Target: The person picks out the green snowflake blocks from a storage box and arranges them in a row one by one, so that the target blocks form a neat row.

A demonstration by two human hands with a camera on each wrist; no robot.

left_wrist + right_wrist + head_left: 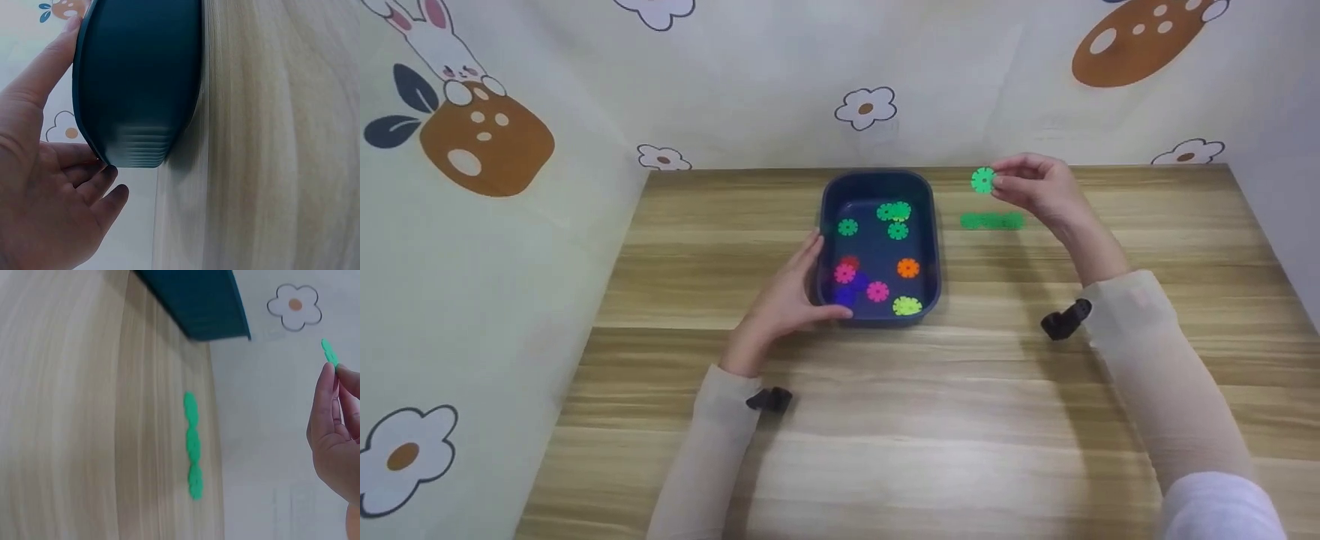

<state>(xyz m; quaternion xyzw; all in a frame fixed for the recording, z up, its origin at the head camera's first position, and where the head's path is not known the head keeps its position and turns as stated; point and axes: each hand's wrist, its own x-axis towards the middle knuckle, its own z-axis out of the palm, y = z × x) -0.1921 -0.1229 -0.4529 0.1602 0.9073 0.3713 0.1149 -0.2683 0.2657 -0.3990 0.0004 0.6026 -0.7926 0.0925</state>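
Observation:
A dark blue rectangular plastic tub (877,322) holds loose snowflake-shaped building discs in green, pink, orange (908,268), yellow, red and purple-blue. My left hand (786,300) grips it at the near left corner, thumb over the near rim and fingers along the left side. In the left wrist view the thumb lies on the rim of the tub (140,73), fingertips curled at its edge. My right hand (1041,187) pinches a green snowflake disc (982,180) between thumb and fingers, above the table. Below it lies a row of green discs (992,220), touching or overlapping, right of the tub.
The wood-grain table (885,420) ends at the back against a printed cloth (780,97) with flowers and a rabbit. Black camera mounts (1065,320) sit on both wrists. The green row lies close to the table's back edge.

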